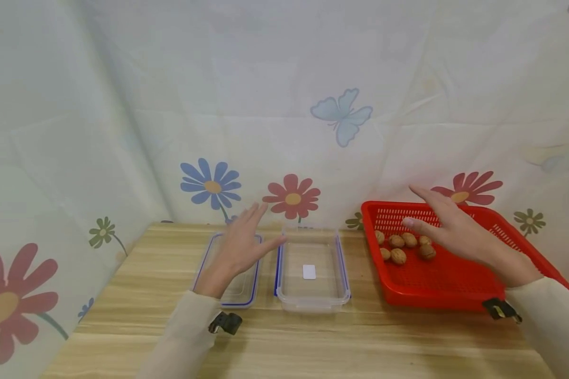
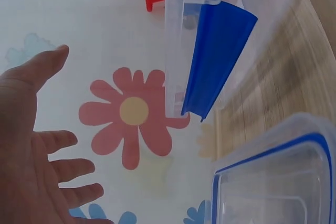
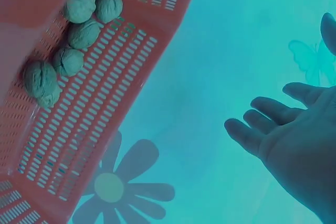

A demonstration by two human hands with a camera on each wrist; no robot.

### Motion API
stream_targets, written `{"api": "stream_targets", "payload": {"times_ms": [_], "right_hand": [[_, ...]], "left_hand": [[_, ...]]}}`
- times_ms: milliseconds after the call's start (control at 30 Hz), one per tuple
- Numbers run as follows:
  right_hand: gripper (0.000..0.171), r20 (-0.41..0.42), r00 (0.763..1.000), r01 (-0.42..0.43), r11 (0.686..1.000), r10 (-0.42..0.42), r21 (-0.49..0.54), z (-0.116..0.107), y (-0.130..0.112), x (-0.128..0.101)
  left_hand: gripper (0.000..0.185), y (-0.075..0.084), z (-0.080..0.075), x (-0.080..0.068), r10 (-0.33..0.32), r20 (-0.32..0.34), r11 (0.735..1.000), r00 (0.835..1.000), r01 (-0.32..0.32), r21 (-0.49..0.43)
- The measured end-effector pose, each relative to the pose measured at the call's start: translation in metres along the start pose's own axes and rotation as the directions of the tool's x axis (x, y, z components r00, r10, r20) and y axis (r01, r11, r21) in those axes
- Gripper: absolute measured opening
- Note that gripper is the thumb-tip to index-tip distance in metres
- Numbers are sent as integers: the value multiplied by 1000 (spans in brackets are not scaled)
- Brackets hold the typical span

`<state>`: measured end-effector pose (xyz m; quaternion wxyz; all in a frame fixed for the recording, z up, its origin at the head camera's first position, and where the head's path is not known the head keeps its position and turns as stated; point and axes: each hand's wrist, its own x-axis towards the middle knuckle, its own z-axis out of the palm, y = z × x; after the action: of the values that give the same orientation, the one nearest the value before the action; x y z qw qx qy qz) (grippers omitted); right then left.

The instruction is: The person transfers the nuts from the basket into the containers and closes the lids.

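Observation:
My left hand (image 1: 239, 245) hovers with fingers spread over the blue-edged lid (image 1: 239, 287) on the left of the table, holding nothing. Just right of it stands a clear plastic container (image 1: 313, 302), a small white rectangle on its bottom and a blue clip flap (image 2: 220, 56) hanging at its side in the left wrist view. Over the red basket (image 1: 436, 300) my right hand (image 1: 460, 234) is held up, fingers extended and nothing in its grasp. Several walnuts (image 1: 398, 256) lie in the basket's left part; the right wrist view shows the walnuts (image 3: 84, 34) grouped near its wall.
A light wooden table (image 1: 284, 342) carries everything. Behind it hangs a pale curtain (image 1: 265, 68) printed with flowers and a butterfly. The basket's tall slotted wall (image 3: 105, 98) stands around the walnuts. Each wrist bears a small black camera mount (image 1: 225, 322).

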<state>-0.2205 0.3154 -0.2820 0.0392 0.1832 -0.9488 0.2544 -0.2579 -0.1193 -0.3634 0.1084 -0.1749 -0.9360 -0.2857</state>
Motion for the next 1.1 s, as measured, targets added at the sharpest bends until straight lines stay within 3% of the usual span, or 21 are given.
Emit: {"api": "stream_targets", "payload": {"times_ms": [433,800,1100], "right_hand": [[86,26,998,-50,998,49,44,-11,24,15],[80,45,998,-38,995,34,88,-13,47,24],[76,93,993,-76,992,67,98,-15,63,31]], "left_hand": [[92,2,13,4,-43,43,973,998,52,-227],[89,1,22,3,-131,74,917,989,149,-370],[83,-2,31,3,-150,74,884,986,167,-438]]}}
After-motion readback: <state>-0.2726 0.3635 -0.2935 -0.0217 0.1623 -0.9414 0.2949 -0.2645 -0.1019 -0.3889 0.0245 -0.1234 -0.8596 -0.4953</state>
